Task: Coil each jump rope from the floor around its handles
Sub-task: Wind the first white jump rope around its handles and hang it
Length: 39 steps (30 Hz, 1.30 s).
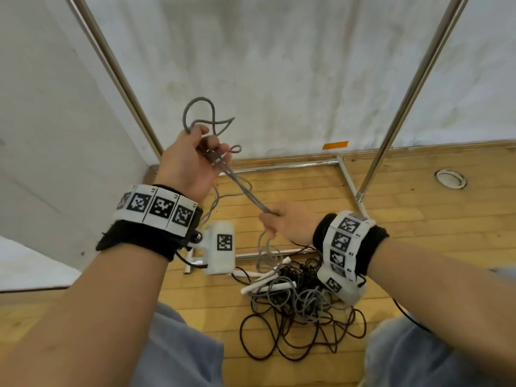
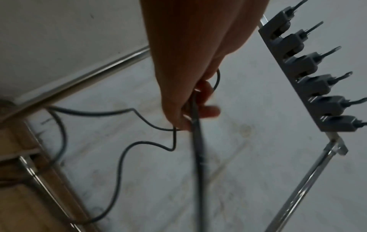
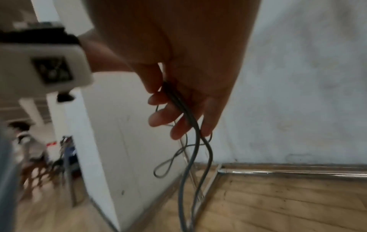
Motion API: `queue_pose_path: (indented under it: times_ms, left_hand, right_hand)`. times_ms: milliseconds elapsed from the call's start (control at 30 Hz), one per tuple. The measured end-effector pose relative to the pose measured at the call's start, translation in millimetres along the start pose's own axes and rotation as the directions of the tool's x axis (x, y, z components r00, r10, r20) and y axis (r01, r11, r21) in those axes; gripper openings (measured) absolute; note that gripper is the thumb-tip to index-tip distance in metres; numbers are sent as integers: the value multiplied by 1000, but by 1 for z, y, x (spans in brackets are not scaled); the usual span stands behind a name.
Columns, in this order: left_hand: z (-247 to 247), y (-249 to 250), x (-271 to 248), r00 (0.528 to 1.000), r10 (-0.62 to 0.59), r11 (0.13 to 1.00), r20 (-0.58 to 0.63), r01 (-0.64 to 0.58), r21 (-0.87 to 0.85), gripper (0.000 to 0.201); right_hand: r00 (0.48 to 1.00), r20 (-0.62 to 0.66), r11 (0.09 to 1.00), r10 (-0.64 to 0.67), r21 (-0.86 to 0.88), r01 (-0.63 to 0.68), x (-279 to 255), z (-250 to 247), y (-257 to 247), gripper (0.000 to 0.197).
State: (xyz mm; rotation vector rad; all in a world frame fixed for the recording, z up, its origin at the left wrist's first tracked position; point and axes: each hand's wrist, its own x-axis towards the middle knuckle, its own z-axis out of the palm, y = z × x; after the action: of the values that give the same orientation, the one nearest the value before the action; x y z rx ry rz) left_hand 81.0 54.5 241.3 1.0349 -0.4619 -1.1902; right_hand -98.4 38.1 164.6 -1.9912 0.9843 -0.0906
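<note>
The left hand [image 1: 187, 160] is raised and closed around a bundle of grey rope [image 1: 237, 185], with spare loops standing above the fist; this probably keeps the gathered turns clear of the floor. The right hand [image 1: 287, 224] sits lower, its fingers [image 3: 158, 120] curled loosely round the same doubled strands. Between the hands the strands run taut and parallel, which looks suited to straightening them before winding. Below the right hand the rope hangs slack to the pile [image 1: 301, 311] on the wooden floor [image 1: 418, 219], where grey and dark ropes lie tangled with white handles [image 1: 265, 286]. Which handles belong to the held rope cannot be told. Judged from this, coiling has not begun: no turns sit on any handle. The tangle could snag as the rope is drawn up.
</note>
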Motion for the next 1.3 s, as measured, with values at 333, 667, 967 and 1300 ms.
queue_pose_path:
  times_ms: [333, 667, 967, 1300]
  left_hand:
    - [15, -70, -13, 887, -253, 519, 387, -213, 828, 9]
    - [19, -83, -12, 858, -258, 570, 445, -237, 787, 21]
    - [23, -50, -3, 963, -68, 890, 261, -60, 453, 20]
    - [18, -29, 2, 992, 18, 985, 127, -39, 170, 19]
  right_hand:
    - [961, -263, 438, 89, 876, 200, -20, -72, -37, 32]
    - [750, -560, 204, 351, 828, 523, -30, -141, -11, 29]
    - [995, -35, 645, 92, 764, -33, -14, -55, 1, 58]
    - [984, 178, 908, -31, 417, -47, 0, -4, 4, 22]
